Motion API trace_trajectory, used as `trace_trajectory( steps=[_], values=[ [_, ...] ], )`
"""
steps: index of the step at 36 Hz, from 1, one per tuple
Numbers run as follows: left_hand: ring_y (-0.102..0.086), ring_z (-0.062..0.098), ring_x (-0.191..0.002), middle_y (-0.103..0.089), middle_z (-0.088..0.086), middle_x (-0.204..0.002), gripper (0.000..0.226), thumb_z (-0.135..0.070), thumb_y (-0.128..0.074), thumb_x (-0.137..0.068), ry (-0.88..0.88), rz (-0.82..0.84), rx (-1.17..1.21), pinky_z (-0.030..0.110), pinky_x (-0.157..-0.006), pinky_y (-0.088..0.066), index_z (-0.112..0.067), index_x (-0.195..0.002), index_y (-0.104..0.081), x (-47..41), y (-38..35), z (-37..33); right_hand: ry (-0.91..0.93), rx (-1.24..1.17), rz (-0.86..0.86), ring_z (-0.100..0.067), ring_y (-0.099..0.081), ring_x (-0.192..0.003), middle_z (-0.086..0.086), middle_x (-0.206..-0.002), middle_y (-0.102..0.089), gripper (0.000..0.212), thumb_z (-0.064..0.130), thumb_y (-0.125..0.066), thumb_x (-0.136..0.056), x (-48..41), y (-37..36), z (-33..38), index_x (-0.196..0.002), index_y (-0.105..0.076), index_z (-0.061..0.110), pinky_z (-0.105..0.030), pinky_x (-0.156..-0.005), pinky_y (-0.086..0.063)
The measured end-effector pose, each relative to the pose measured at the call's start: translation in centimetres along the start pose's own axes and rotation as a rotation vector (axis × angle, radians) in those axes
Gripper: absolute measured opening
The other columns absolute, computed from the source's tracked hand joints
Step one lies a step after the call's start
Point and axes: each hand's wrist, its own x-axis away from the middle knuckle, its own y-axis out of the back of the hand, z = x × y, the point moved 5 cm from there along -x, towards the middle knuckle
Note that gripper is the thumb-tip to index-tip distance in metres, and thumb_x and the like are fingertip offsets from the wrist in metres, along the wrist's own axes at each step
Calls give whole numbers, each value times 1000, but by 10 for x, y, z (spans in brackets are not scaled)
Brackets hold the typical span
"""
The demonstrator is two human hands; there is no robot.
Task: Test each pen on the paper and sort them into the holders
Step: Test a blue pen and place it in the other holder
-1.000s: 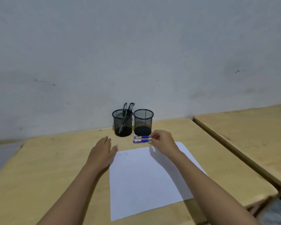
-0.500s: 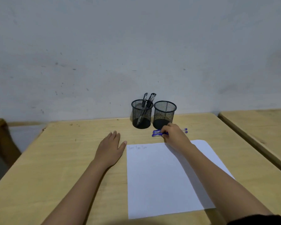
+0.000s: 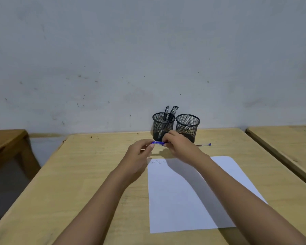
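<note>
Holding one blue pen (image 3: 158,143) between left hand (image 3: 137,156) and right hand (image 3: 179,145), both grasping; black pens (image 3: 168,114) already sorted, another pen (image 3: 203,145) waits on the bench (image 3: 78,174).

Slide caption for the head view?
Both hands hold a blue pen above the desk, before two mesh holders.

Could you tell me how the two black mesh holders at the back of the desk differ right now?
The left holder has dark pens leaning out above its rim; the right holder shows none. The right hand overlaps the left holder's base, while the right holder is only partly covered. Both are black mesh cylinders, upright, side by side.
</note>
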Motion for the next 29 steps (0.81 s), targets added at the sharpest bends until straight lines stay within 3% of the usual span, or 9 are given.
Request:
trace_trajectory(
  steps=[4,9,12,15,18,22,29],
  values=[
    [-62,5,-82,-68,-5,-89,17,-19,-57,-91,-74,6,9,12,-70,-46,-34,-88,-65,4,6,-12,26,-25,49,-21,-52,-82,1,-96,-49,10,18,-52,-92,5,1,11,-98,-57,12,-38,-73,-45],
    [-62,5,-72,-68,0,-77,12,-12,-62,-87,-96,-14,23,19,-73,-49,-21,-87,-69,7,18,-12,0,-250,89,-10,-56,-80,8,-86,-57,5,21,-63,-87,15,18,13,-89,-65,17,-19,-71,-44],
    [-65,9,-74,-70,2,-78,14,-8,-62,-87,-92,-65,120,22,-79,-52,-19,-87,-70,10,27,-11,-107,-421,80,-9,-62,-71,12,-76,-66,2,21,-70,-81,22,29,3,-82,-69,22,-20,-65,-47],
    [-67,11,-76,-71,3,-78,13,-6,-62,-87,-68,-99,229,22,-79,-54,-15,-88,-71,13,32,-7,-193,-695,44,-7,-62,-62,8,-66,-67,6,11,-73,-78,30,36,-3,-79,-72,16,-20,-58,-49],
    [-66,10,-72,-71,5,-76,11,-3,-60,-87,-59,-106,314,19,-74,-53,-6,-91,-70,14,28,-9,-266,-1006,-112,-11,-61,-63,-2,-65,-67,10,2,-72,-76,36,39,-7,-74,-72,12,-19,-63,-52],
    [-65,10,-69,-69,8,-74,13,3,-63,-83,-71,-91,345,19,-75,-53,-9,-86,-68,13,17,-17,-429,-1481,-299,-7,-63,-61,2,-62,-66,7,0,-64,-81,42,21,-7,-79,-67,6,-11,-62,-52],
    [-64,9,-68,-71,-2,-69,11,-5,-63,-84,-84,-25,311,18,-71,-52,-14,-86,-70,11,9,-21,-438,-1508,-319,-3,-60,-56,2,-62,-65,7,4,-59,-87,34,1,12,-82,-62,6,-11,-60,-51]
  ],
)
